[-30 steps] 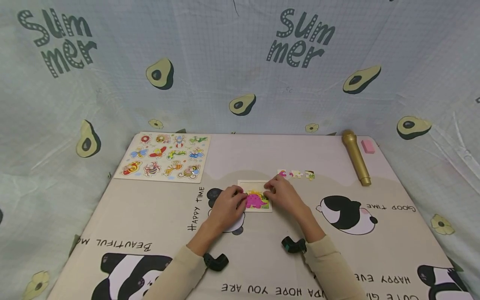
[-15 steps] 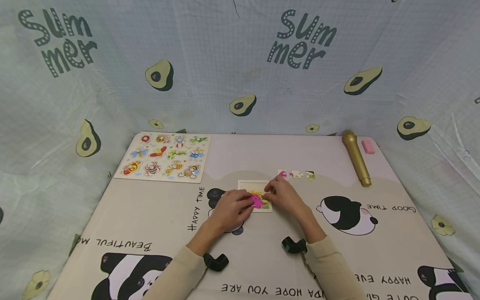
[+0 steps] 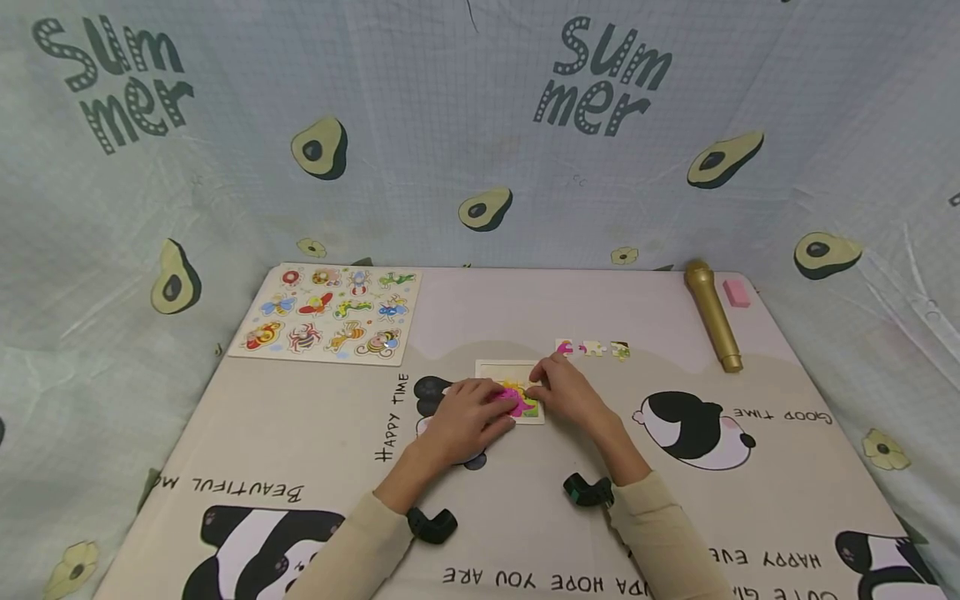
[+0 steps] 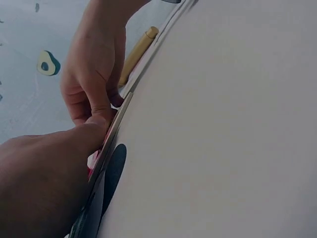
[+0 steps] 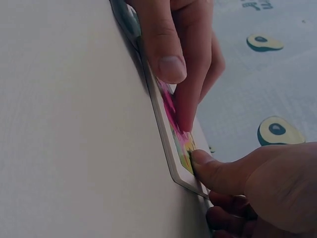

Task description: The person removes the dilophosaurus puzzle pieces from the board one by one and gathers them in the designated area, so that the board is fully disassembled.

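A small jigsaw puzzle (image 3: 529, 410) with a pink dinosaur picture lies in a pale tray frame (image 3: 495, 367) near the middle of the table. My left hand (image 3: 467, 417) reaches over its left side, extended fingertips pressing on the pink picture; the right wrist view shows a left fingertip touching the puzzle surface. At the right edge, my right hand (image 3: 572, 392) grips the frame, thumb (image 5: 205, 161) on the picture side and the other fingers curled by the rim. Both hands hide part of the picture. Three loose puzzle pieces (image 3: 592, 348) lie just beyond the right hand.
A large insect picture board (image 3: 326, 315) lies at the back left. At the back right are a gold microphone-shaped cylinder (image 3: 712, 317) and a pink block (image 3: 737, 293). The tablecloth (image 3: 300, 433) has printed pandas and lettering; a patterned curtain (image 3: 420, 100) hangs behind.
My left hand has moved right over the puzzle, its fingers straightening onto the pink dinosaur and covering more of it. The right hand has stayed almost still at the frame's edge.
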`<state>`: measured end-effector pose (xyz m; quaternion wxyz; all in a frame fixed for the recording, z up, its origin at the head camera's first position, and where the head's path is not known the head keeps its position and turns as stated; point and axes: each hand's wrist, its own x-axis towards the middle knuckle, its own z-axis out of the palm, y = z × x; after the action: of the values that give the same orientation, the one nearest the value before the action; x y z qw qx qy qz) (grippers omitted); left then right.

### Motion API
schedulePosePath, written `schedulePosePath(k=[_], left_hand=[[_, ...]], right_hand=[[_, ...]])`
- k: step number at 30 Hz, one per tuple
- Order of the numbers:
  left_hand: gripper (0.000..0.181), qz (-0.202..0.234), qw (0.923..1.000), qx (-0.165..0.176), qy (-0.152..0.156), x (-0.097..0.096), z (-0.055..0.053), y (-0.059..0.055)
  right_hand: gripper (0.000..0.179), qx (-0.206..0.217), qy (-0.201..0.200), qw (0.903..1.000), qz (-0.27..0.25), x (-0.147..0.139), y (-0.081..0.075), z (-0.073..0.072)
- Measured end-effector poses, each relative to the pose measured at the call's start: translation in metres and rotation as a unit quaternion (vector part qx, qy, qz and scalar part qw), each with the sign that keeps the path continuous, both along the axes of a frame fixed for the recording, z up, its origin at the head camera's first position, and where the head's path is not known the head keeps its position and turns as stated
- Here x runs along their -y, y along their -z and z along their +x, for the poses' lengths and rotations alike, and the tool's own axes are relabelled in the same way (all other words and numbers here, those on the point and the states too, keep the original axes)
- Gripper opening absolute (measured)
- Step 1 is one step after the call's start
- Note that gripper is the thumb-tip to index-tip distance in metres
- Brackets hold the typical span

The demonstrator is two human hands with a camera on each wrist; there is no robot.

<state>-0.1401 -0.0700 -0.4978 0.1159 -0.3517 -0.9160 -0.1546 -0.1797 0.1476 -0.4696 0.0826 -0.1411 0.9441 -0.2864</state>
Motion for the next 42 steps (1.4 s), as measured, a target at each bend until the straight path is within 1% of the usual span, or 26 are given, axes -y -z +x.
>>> schedulePosePath(k=[3,7,13,17,22,25,28,33,37,42], left_hand=[[0.04,-0.027,0.9996,0.01,0.0,-0.001,0.001,0.001],[0.043,-0.04,0.999,0.021,-0.003,-0.002,0.002,0.0],[0.043,-0.042,0.9987,0.027,-0.007,-0.002,0.004,0.0],[0.043,-0.049,0.9984,0.028,-0.009,-0.002,0.004,-0.001],[0.044,-0.05,0.9984,0.024,-0.009,-0.003,0.004,-0.002],[0.044,-0.053,0.9981,0.029,-0.011,-0.003,0.004,-0.002],[0.044,-0.054,0.9979,0.033,-0.012,-0.003,0.004,-0.002],[0.042,-0.046,0.9985,0.029,-0.005,-0.003,0.004,-0.002],[0.038,-0.034,0.9993,0.015,0.004,-0.003,0.005,-0.001],[0.037,-0.031,0.9995,0.003,0.008,-0.003,0.004,0.0]], right_hand=[[0.02,0.002,0.002,1.0,-0.007,0.0,-0.001,0.0],[0.018,0.006,0.006,0.9998,-0.016,0.0,-0.001,0.001],[0.013,0.005,0.001,0.9997,-0.023,-0.001,0.0,0.002],[0.012,0.011,0.008,0.9994,-0.033,0.0,-0.002,0.001],[0.015,0.017,0.014,0.9987,-0.046,0.0,-0.002,0.0],[0.017,0.019,0.009,0.9985,-0.05,-0.001,-0.002,0.0],[0.015,0.022,0.001,0.9983,-0.053,-0.003,-0.002,0.0],[0.011,0.034,-0.014,0.9976,-0.059,-0.007,-0.001,-0.002],[0.013,0.04,-0.021,0.9966,-0.07,-0.01,-0.001,-0.003],[0.015,0.039,-0.016,0.9959,-0.08,-0.012,-0.001,-0.004]])
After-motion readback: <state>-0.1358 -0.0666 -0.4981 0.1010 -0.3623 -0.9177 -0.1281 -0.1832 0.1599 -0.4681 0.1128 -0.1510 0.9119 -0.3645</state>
